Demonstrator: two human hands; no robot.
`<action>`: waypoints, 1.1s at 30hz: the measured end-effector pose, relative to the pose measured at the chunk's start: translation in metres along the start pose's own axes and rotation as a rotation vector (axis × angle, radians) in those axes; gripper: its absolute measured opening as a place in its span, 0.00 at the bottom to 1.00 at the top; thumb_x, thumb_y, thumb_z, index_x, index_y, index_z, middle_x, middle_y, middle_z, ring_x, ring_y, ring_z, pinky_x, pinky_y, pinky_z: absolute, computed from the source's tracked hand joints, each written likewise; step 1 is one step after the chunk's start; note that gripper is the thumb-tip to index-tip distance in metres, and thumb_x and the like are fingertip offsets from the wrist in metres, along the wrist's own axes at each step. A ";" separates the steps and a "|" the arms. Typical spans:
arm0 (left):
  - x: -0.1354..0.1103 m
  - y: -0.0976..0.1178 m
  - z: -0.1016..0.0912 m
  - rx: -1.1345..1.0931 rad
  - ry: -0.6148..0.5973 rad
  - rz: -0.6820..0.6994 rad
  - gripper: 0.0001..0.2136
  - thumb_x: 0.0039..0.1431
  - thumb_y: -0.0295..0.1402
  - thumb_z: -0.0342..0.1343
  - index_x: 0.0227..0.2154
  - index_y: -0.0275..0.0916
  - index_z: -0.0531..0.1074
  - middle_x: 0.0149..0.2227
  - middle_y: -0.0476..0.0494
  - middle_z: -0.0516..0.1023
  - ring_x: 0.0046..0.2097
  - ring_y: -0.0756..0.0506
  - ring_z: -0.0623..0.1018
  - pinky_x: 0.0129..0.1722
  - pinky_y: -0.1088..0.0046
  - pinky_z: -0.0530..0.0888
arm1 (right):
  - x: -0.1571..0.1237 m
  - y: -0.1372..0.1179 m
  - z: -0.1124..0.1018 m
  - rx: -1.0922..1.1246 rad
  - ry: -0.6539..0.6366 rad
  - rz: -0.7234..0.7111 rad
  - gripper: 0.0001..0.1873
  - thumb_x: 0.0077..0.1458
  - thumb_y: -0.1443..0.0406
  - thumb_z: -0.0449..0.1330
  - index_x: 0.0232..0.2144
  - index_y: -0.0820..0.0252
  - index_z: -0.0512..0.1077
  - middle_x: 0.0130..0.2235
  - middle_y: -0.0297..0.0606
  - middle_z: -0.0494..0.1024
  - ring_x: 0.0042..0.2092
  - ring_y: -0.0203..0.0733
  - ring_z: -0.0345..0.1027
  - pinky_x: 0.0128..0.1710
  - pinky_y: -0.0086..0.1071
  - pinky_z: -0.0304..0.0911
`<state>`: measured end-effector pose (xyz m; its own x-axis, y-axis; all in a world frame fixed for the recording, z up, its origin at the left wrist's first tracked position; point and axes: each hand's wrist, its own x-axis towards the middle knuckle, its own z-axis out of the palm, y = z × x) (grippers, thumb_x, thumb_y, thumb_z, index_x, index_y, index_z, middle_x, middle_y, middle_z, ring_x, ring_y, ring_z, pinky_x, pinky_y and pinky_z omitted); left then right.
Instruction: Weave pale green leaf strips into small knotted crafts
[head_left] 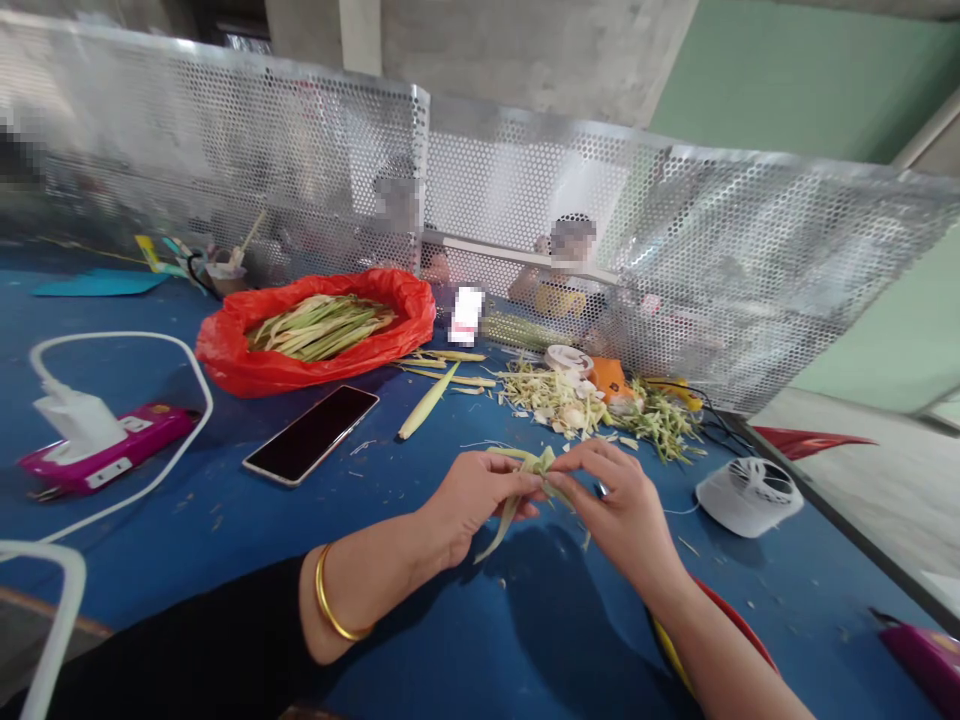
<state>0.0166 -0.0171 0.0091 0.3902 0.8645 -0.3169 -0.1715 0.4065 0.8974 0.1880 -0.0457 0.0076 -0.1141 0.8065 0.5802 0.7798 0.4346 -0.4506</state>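
Both my hands meet above the blue table (225, 520) and work on one pale green leaf strip (525, 465). My left hand (476, 500), a gold bangle on its wrist, pinches the strip's left part, and a loose end hangs down below it. My right hand (619, 500) is closed on the strip's right end. A single long leaf strip (427, 403) lies on the table beyond my hands.
A red plastic bag (300, 365) holds several green strips. A black phone (311, 433), a pink power strip (101, 450) with white plug and cable, a heap of leaf scraps (592, 405), a tape roll (568, 358) and a small white fan (750, 493) lie around. Perforated metal screen (525, 200) behind, people beyond.
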 end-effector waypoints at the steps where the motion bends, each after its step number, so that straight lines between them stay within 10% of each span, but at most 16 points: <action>1: 0.000 0.000 0.000 -0.006 -0.017 0.003 0.03 0.48 0.26 0.62 0.27 0.32 0.79 0.26 0.42 0.80 0.24 0.52 0.76 0.31 0.76 0.73 | -0.001 -0.001 0.001 0.005 -0.022 0.007 0.05 0.56 0.64 0.60 0.28 0.54 0.74 0.30 0.35 0.76 0.35 0.42 0.70 0.38 0.35 0.61; 15: 0.003 0.000 -0.003 -0.115 -0.102 0.012 0.10 0.45 0.30 0.66 0.32 0.31 0.79 0.34 0.37 0.81 0.34 0.46 0.80 0.42 0.69 0.74 | -0.006 -0.014 0.001 -0.187 0.178 -0.154 0.07 0.59 0.64 0.58 0.29 0.57 0.72 0.30 0.35 0.76 0.34 0.40 0.69 0.41 0.36 0.56; 22: 0.002 0.002 -0.004 -0.123 -0.119 0.111 0.12 0.37 0.29 0.70 0.29 0.33 0.80 0.33 0.40 0.81 0.38 0.46 0.78 0.41 0.74 0.72 | -0.016 -0.021 0.022 -0.077 -0.105 0.076 0.11 0.59 0.61 0.57 0.25 0.56 0.69 0.26 0.32 0.75 0.28 0.39 0.67 0.31 0.31 0.55; 33: 0.006 0.000 -0.004 -0.156 -0.043 0.120 0.12 0.36 0.31 0.72 0.24 0.32 0.77 0.30 0.42 0.79 0.34 0.48 0.78 0.43 0.69 0.74 | -0.018 -0.029 0.021 0.089 -0.200 0.198 0.09 0.52 0.67 0.51 0.21 0.55 0.58 0.22 0.31 0.66 0.26 0.39 0.60 0.26 0.29 0.54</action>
<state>0.0157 -0.0103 0.0061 0.3960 0.8975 -0.1940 -0.3560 0.3448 0.8685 0.1549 -0.0648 -0.0041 -0.0913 0.9381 0.3341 0.7428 0.2876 -0.6045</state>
